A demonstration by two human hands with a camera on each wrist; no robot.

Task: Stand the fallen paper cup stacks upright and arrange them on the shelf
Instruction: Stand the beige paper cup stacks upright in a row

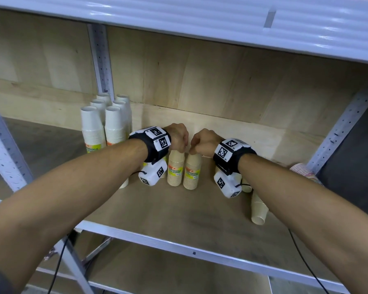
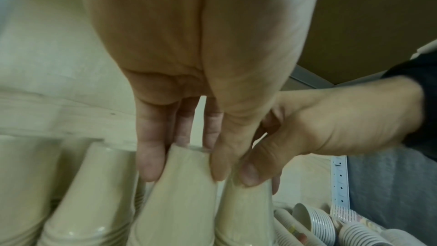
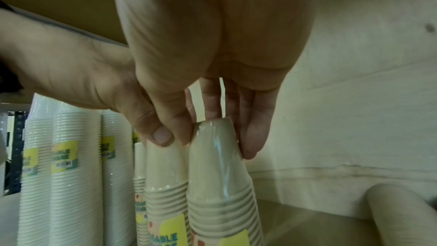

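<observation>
At the far left of the shelf [image 1: 179, 209], a block of tall white stacks [image 1: 105, 126] stands upright against the back corner, close enough that a sideways knock would topple them like skittles. Next comes the left hand [image 1: 179, 137], fingers curled down and pinching the top of a tan stack [image 1: 175, 168] that stands upright, rims down, in clear wrap. Just beside it, nearly touching, the right hand [image 1: 204, 143] pinches the top of a second tan stack [image 1: 192, 171] in the same way. Both grips are high and narrow, on the small end only; the wrap looks slick, so the fingers could slip, and any push from up there would likely tip a stack rather than slide it. With the two so close, nudging one probably rocks the other. Further right a fallen stack [image 1: 258, 209] lies on its side near the front edge, partly under the right forearm; a careless pull-back of that arm could roll it off. At the far right another stack [image 1: 302, 169], patterned, also lies fallen, so work remains there.
</observation>
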